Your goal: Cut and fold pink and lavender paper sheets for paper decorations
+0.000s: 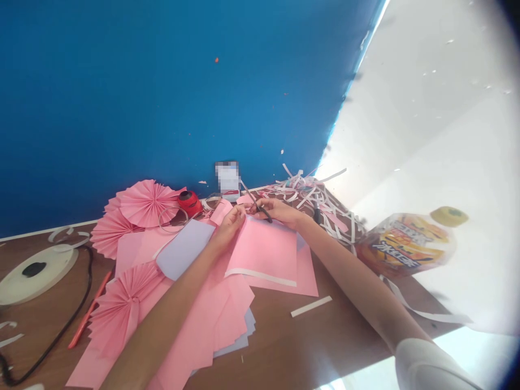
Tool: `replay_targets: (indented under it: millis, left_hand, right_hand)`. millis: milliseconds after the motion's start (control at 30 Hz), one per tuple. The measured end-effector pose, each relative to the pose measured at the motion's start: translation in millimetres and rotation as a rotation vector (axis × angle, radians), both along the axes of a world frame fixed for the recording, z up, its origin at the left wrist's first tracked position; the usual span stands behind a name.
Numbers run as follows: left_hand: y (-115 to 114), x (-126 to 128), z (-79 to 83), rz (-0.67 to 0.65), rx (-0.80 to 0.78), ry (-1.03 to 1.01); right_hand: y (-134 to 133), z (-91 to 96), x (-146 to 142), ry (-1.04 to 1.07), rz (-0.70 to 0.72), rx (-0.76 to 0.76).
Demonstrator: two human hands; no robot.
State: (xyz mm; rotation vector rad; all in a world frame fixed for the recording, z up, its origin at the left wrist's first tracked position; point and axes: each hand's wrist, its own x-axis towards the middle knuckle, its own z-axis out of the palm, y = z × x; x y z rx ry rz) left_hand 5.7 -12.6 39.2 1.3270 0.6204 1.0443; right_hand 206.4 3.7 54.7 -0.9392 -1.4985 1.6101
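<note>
My right hand (280,210) is closed round a pair of dark scissors (255,204), blades pointing up and left at the far edge of a pink paper sheet (264,249). My left hand (231,223) pinches that sheet's far left corner. The sheet has a white strip along its near edge and lies on more pink sheets (211,319). A lilac sheet (184,248) lies just left of my left wrist.
Pink folded paper fans (142,203) (122,309) lie at the left, with a red tape roll (189,201) behind. White paper strips (320,203) pile at the back right. A drink bottle (410,241) lies on its side right. A black cable (60,330) and round white base (34,271) are left.
</note>
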Motion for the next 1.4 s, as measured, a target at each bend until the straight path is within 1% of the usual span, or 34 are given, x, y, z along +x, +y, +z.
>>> replay_targets:
  millis: [67, 100, 167, 233, 333, 433, 500, 600, 667, 733, 900, 1067, 1267, 1400]
  left_hand:
    - [3.0, 0.3, -1.9, 0.055, -0.002, 0.017]
    - [5.3, 0.2, -3.6, 0.094, 0.005, 0.030]
    - [9.5, 0.2, -7.4, 0.189, 0.049, 0.059]
    - [11.4, 0.6, -10.6, 0.292, 0.115, 0.082]
    - [9.8, 2.8, -13.8, 0.373, 0.163, 0.139]
    - [7.3, 5.3, -16.5, 0.392, 0.173, 0.204]
    - [7.2, 5.9, -18.5, 0.418, 0.199, 0.222]
    - [8.6, 5.4, -21.5, 0.457, 0.202, 0.218]
    - [9.3, 4.7, -23.4, 0.455, 0.179, 0.220]
    - [9.5, 4.4, -24.9, 0.434, 0.160, 0.232]
    - [8.9, 5.5, -26.8, 0.353, 0.158, 0.240]
    - [8.8, 6.0, -27.6, 0.315, 0.146, 0.241]
    - [8.3, 5.9, -27.2, 0.294, 0.152, 0.249]
    - [7.5, 6.3, -25.8, 0.300, 0.156, 0.248]
  right_hand:
    - [2.8, -1.0, 0.6, -0.018, -0.053, 0.040]
    - [3.8, -0.2, 1.1, -0.021, -0.101, 0.075]
    - [5.0, 3.6, 2.9, -0.006, -0.208, 0.164]
    - [5.4, 8.7, 6.7, 0.013, -0.237, 0.229]
    - [6.8, 13.8, 16.4, -0.031, -0.127, 0.236]
    - [8.1, 15.9, 28.3, -0.133, -0.087, 0.212]
    - [6.9, 18.4, 35.6, -0.199, -0.037, 0.167]
    - [2.3, 24.2, 42.9, -0.301, 0.137, 0.109]
    - [-0.1, 26.4, 44.5, -0.355, 0.233, 0.103]
    - [-0.6, 25.7, 43.7, -0.381, 0.276, 0.109]
    - [1.5, 18.5, 37.1, -0.410, 0.292, 0.098]
    - [-2.5, 19.8, 30.5, -0.411, 0.348, 0.045]
    - [-5.1, 21.2, 27.1, -0.390, 0.315, 0.012]
    - [-4.1, 19.0, 26.4, -0.381, 0.318, 0.020]
